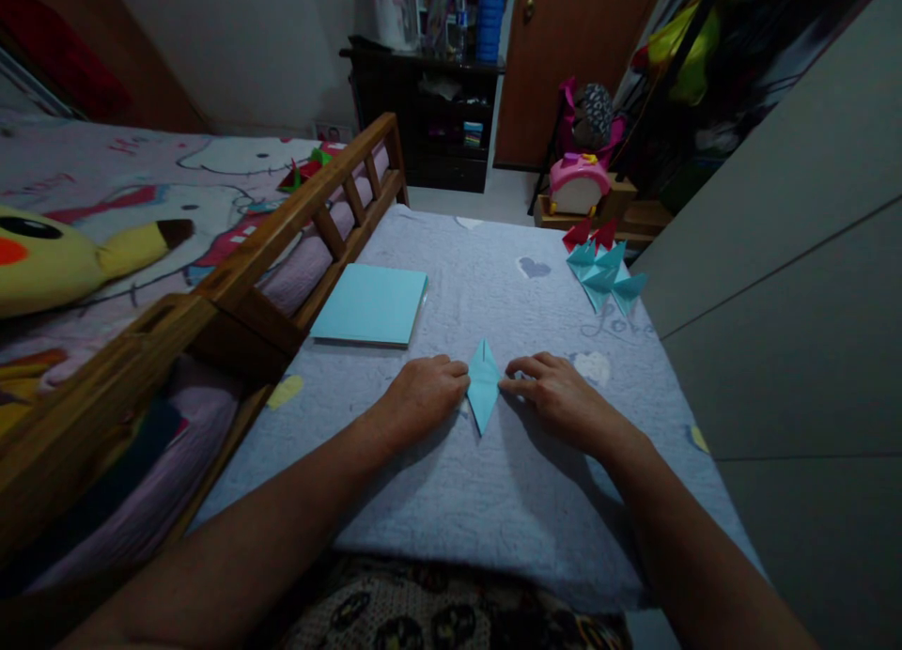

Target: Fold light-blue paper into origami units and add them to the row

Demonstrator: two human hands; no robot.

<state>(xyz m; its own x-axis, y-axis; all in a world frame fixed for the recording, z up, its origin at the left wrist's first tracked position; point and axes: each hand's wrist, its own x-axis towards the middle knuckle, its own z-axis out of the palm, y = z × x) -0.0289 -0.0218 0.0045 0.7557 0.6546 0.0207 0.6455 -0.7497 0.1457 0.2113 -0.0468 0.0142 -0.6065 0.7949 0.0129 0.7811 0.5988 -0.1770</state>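
A light blue folded paper piece (483, 384), diamond-shaped, lies flat on the grey-blue bedspread (451, 481). My left hand (421, 395) rests curled against its left edge, fingers bent and pressing the paper. My right hand (556, 394) lies on its right edge, with fingertips pinched at the fold. A stack of light blue square sheets (371, 303) sits to the left beyond my left hand.
Several finished folded pieces, blue ones (604, 275) and red ones (590, 233), lie at the far right. A wooden bed rail (282, 227) runs along the left, with a yellow plush toy (63, 255) behind it. A grey wall (782, 255) stands to the right.
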